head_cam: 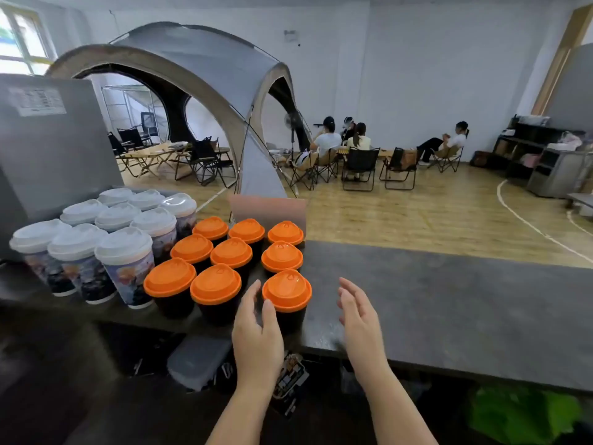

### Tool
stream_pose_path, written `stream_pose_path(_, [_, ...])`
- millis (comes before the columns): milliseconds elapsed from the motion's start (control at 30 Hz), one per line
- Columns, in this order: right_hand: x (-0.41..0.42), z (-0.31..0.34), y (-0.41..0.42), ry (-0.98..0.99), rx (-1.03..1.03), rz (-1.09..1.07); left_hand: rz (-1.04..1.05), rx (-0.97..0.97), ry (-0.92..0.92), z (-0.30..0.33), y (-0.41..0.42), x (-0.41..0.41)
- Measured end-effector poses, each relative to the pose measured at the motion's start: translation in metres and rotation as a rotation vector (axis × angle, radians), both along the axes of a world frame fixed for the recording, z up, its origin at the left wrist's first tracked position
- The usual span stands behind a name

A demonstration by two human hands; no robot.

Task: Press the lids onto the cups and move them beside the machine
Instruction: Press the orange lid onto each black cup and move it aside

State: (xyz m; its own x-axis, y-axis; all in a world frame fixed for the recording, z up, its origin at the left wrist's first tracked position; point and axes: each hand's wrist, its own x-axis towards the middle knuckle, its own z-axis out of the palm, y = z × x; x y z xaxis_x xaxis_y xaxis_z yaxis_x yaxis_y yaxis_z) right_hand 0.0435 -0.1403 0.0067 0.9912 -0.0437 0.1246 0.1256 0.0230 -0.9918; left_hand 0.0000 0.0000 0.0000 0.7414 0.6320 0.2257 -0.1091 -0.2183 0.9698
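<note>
Grey counter [449,303], seen from the head camera, with a wood-floored hall beyond it holding a domed grey tent [205,69] and seated people on folding chairs. At far left stands the grey box-shaped machine [48,139]. Just beside it is a block of printed cups with white lids [123,242], packed rim to rim. To their right, nine black cups with orange lids [231,253] stand in three close rows, and every lid in view appears seated.

The nearest orange-lidded cup [286,295] stands at the counter's near edge, at the right end of the front row. The left hand [256,335] is relaxed and unclenched, its fingertips just beside this cup's left wall. Contact cannot be confirmed. The right hand [361,319] is likewise released, fingers loosely extended, hovering apart from the cup on its right side. Neither hand grasps anything.

Judged risks:

- The cup sits so near the counter edge that a sideways nudge from either hand could tip it off.
- The left fingers must enter the narrow gap between this cup and its neighbour [215,289], so a wide reach could knock the adjoining cups and topple the tightly packed rows.
- If a lid is only partly seated, which cannot be verified, lifting by the lid could pull it free.

Items on a shelf beneath the counter are too dim to identify.
</note>
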Motion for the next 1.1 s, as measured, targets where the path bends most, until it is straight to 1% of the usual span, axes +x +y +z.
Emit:
stream_pose_path(167, [0.010, -0.001, 0.033, 0.045, -0.120, 0.176, -0.114, -0.034, 0.126, 0.000, 0.006, 0.015])
stream_pose_path(300, [0.017, -0.007, 0.046, 0.035, -0.168, 0.205, -0.193, -0.063, 0.165, 0.001, 0.012, 0.023])
stream_pose_path(433, [0.018, -0.015, 0.056, 0.049, -0.171, 0.176, -0.249, -0.040, 0.137, -0.005, 0.015, 0.031])
stream_pose_path(600, [0.015, -0.019, 0.065, 0.033, -0.174, 0.120, -0.240, 0.010, 0.143, -0.008, 0.017, 0.031])
stream_pose_path(700, [0.020, -0.018, 0.062, 0.028, -0.122, 0.092, -0.264, 0.057, 0.157, -0.004, 0.013, 0.031])
stream_pose_path(800, [0.024, -0.014, 0.052, 0.030, -0.081, 0.041, -0.324, 0.087, 0.167, -0.001, 0.003, 0.037])
stream_pose_path(967, [0.030, -0.011, 0.025, 0.008, -0.076, -0.056, -0.417, 0.111, 0.163, -0.002, -0.026, 0.055])
stream_pose_path(1100, [0.041, -0.010, -0.004, -0.008, -0.057, -0.133, -0.446, 0.127, 0.156, 0.001, -0.054, 0.068])
